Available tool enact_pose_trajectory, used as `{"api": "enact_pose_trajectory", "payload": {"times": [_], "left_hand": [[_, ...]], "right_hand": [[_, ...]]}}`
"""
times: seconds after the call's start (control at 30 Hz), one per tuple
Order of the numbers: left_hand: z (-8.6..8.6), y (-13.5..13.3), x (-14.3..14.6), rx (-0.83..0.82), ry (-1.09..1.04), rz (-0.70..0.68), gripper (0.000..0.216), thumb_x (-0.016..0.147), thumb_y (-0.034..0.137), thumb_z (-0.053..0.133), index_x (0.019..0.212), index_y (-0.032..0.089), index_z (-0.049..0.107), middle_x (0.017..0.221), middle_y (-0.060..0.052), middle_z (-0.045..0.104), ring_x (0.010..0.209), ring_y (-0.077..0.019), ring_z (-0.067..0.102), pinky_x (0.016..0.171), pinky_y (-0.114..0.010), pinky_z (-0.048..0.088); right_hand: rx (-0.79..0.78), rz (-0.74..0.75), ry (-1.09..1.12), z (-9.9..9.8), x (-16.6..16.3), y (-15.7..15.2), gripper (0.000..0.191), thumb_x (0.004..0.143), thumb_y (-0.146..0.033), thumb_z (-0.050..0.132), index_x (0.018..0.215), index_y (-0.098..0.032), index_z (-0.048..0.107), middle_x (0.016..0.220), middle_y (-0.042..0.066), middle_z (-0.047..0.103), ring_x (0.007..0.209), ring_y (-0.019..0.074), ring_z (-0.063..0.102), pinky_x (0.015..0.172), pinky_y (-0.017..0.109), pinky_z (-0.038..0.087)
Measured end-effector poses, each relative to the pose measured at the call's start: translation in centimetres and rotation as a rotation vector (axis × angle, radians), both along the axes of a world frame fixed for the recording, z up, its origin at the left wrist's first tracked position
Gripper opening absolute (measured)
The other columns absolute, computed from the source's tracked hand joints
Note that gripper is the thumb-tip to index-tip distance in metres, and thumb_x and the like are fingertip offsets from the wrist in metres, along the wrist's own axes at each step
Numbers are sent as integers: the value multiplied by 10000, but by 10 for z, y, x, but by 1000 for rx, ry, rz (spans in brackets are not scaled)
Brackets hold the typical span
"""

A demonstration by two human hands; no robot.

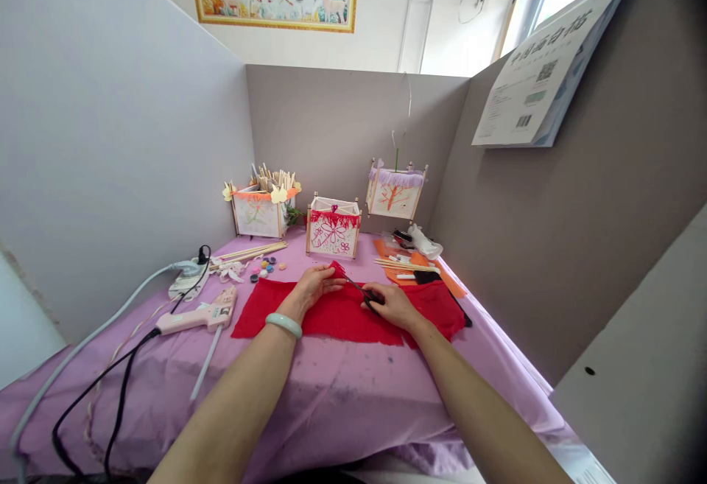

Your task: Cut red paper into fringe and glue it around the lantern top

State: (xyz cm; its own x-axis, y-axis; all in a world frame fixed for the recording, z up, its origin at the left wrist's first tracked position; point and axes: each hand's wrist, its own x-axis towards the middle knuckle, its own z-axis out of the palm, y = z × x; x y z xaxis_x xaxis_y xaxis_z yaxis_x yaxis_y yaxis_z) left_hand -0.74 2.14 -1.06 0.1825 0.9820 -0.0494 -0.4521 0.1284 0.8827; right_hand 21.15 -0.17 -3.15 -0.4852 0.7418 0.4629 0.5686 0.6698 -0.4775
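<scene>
A red fabric sheet (331, 316) lies flat on the purple tablecloth (331, 395). My left hand (314, 286) pinches the fabric's far edge and lifts a small corner; a pale green bangle is on that wrist. My right hand (393, 305) is closed round the dark handles of scissors (361, 292), whose blades point toward the lifted red corner beside my left fingers.
A pink glue gun (202, 317) with a black cord lies at left, beside a power strip (188, 278). Three paper lantern boxes (333, 228) stand at the back. Wooden sticks (251, 252), coloured buttons and orange paper (412, 270) lie near them. Grey partitions enclose the desk.
</scene>
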Motion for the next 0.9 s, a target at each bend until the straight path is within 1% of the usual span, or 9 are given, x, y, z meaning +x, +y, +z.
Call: {"api": "enact_pose_trajectory", "payload": {"times": [0.13,0.3,0.57,0.9], "left_hand": [[0,0,0,-7,-6,4,25,785,67,541,796,90,538,735,-119,657,702,-242,677,658,-338,541],[0,0,-1,-6,-23,14,39,778,62,546,797,94,536,750,-119,659,704,-238,676,656,-334,543],[0,1,0,-5,-26,11,40,777,61,545,785,97,529,727,-105,654,697,-238,676,639,-323,542],[1,-1,0,-6,-9,11,32,779,67,543,793,94,532,737,-114,659,698,-239,676,654,-333,541]], "right_hand": [[-1,-7,6,-1,0,1,270,765,-357,591,963,-176,621,673,-6,571,566,99,452,541,201,329],[-2,-14,17,-3,0,2,300,752,-368,601,981,-175,618,695,2,587,574,103,468,551,206,346],[15,-14,0,-2,0,2,290,755,-355,605,982,-176,617,698,3,594,575,102,473,549,203,344],[16,-14,-4,-2,0,2,284,762,-362,595,974,-175,618,690,2,586,571,101,465,545,202,337]]}}
